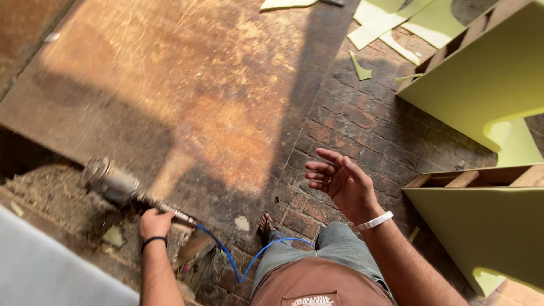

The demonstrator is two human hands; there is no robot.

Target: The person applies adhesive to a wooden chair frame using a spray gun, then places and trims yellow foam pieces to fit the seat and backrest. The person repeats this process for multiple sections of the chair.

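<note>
My left hand [154, 222] grips a dusty metal power tool [116, 185] by its handle, low at the left, over a pile of sawdust. A blue hose [243, 263] runs from the tool's handle across to my lap. My right hand [338, 180] hangs empty in the air with fingers apart, palm turned left, above the brick floor. A white band sits on the right wrist and a black band on the left. A large worn brown board [170, 85] lies flat in front of me.
Pale green laminated wooden pieces [481, 85] [487, 226] stand at the right. Green offcuts [391, 22] lie on the brick floor [351, 119] at the top. My sandalled foot [265, 226] rests by the board's edge. A grey surface [45, 272] fills the lower left.
</note>
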